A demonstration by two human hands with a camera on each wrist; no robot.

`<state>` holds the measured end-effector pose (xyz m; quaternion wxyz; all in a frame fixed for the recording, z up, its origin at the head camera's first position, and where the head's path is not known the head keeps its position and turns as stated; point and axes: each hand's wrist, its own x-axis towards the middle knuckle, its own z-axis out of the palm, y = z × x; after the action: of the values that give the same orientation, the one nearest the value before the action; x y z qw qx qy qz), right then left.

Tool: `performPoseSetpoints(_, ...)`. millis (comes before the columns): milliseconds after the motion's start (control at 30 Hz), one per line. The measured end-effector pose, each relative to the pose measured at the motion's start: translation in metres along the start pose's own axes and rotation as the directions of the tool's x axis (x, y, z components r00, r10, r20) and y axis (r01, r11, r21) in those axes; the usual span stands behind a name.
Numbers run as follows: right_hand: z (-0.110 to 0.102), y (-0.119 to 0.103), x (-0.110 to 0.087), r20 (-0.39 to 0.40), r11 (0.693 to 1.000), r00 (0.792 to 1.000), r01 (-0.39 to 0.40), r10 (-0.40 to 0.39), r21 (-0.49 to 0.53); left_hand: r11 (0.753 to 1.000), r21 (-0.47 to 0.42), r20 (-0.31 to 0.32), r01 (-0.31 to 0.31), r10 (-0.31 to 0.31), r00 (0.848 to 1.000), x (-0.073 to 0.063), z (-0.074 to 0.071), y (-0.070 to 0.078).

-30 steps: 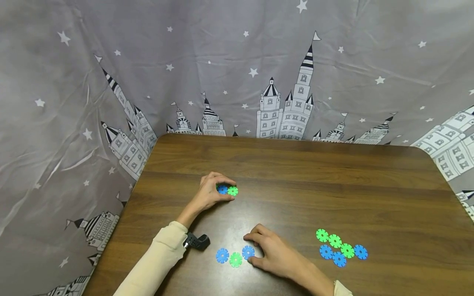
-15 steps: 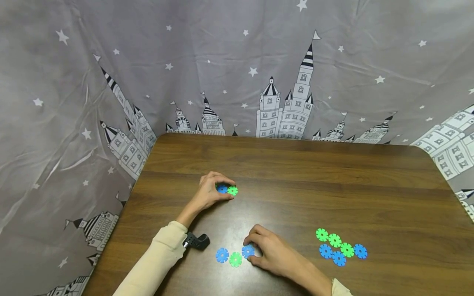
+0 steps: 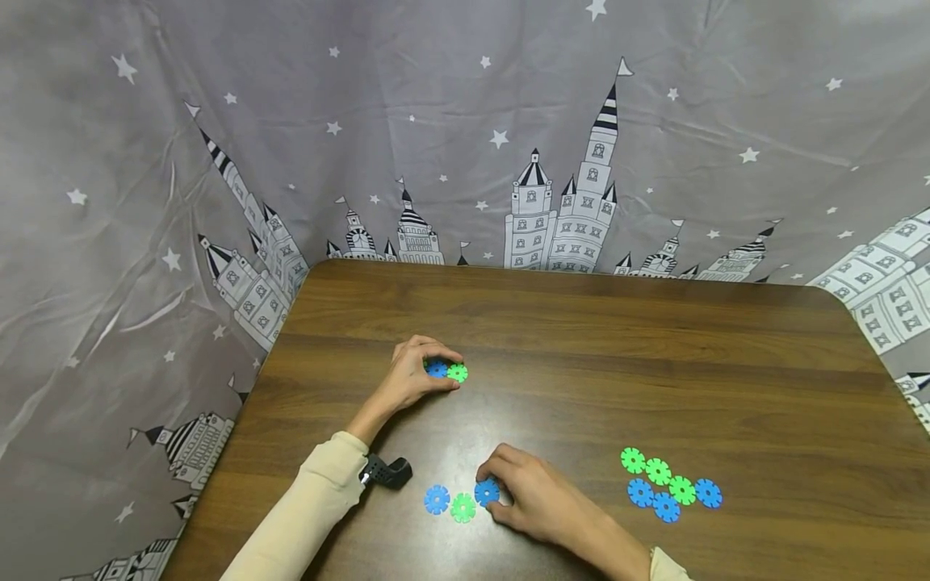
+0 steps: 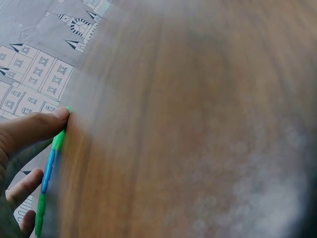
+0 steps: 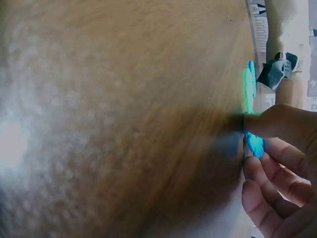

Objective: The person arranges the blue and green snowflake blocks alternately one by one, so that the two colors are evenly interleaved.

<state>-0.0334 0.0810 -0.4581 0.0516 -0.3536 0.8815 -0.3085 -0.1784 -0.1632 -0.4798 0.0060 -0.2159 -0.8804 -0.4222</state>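
Observation:
My left hand (image 3: 412,373) is curled over a short row of toothed plastic building discs towards the left of the table. Its thumb and index finger grip the edges of the green disc (image 3: 457,373) at the row's right end. Beside it lies a blue disc (image 3: 437,369), and another green one is mostly hidden under the fingers. Nearer the front, my right hand (image 3: 534,494) pinches a blue disc (image 3: 487,492) by its edges. A green disc (image 3: 462,507) and another blue disc (image 3: 437,499) lie just left of it. In the right wrist view, the thumb partly covers the pinched disc (image 5: 256,145).
A loose group of green and blue discs (image 3: 666,507) lies on the wooden table (image 3: 581,347), to the right of my right hand. A black wrist device (image 3: 387,473) sits on the left sleeve. A grey curtain (image 3: 436,97) hangs behind the table.
My right thumb and fingers have closed in on the blue disc, which has shifted very slightly. My left hand stays where it was.

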Motion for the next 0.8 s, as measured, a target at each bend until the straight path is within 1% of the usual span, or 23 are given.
performPoseSetpoints(200,-0.0003,-0.0001,0.0000,-0.025,1.000,1.000,0.014,-0.014,0.020,1.000,0.010,0.006,0.005,-0.005,1.000,0.0008,-0.0005,0.0008)
performPoseSetpoints(300,-0.0007,0.0011,-0.0005,-0.048,1.000,0.999,0.007,-0.006,0.019,1.000,0.011,0.007,0.010,-0.010,1.000,0.0013,-0.0009,0.0013)
performPoseSetpoints(433,-0.0013,0.0033,-0.0013,-0.087,1.000,0.996,0.015,-0.016,-0.012,1.000,0.010,0.004,0.012,-0.012,1.000,0.0013,-0.0011,0.0018)
performPoseSetpoints(567,-0.0013,0.0045,-0.0016,-0.116,0.998,0.992,0.044,-0.050,-0.053,1.000,0.009,0.005,0.013,-0.013,1.000,0.0005,-0.0012,0.0025)
performPoseSetpoints(633,-0.0014,0.0045,-0.0016,-0.122,0.997,0.991,0.050,-0.057,-0.056,1.000,0.007,0.006,0.018,-0.018,1.000,0.0002,-0.0012,0.0028)
performPoseSetpoints(800,-0.0030,0.0039,-0.0018,-0.093,1.000,0.995,0.024,-0.024,-0.006,1.000,0.006,0.003,0.025,-0.025,1.000,-0.0004,-0.0014,0.0032)
